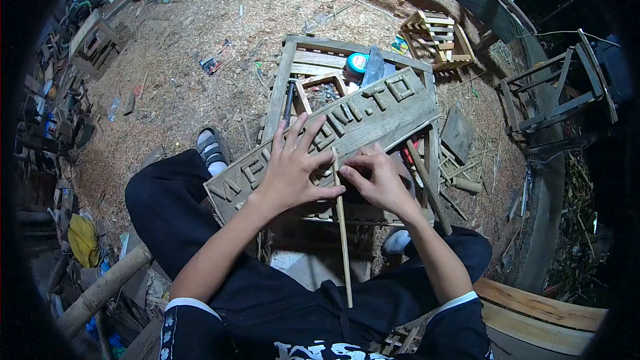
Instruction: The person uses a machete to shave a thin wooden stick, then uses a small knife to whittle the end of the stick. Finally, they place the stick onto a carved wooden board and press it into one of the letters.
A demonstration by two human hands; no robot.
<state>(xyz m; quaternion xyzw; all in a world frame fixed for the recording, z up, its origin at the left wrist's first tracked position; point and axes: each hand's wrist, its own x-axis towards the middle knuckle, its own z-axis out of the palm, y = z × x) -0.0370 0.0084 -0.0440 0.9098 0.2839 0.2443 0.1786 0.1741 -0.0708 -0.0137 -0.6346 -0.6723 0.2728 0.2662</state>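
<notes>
A long wooden sign board [387, 120] with raised wooden letters lies aslant in front of me. Over its letters my left hand [290, 167] spreads its outer fingers, while its thumb and forefinger meet a thin wooden stick [343, 240]. My right hand [377, 177] is closed in a pinch at the stick's upper end, beside the left fingertips. The stick's top rests by the board's lower edge, and its other end points down over my lap. Some letters are hidden behind my left hand.
Beneath the board is a slatted wooden crate [283, 87], bearing a small box of metal bits [323, 93], a blue-lidded tub [357, 62] and a dark-handled tool [289, 101]. A wooden pole [429, 187] leans at right. Another small crate [437, 39] stands on the shaving-covered ground.
</notes>
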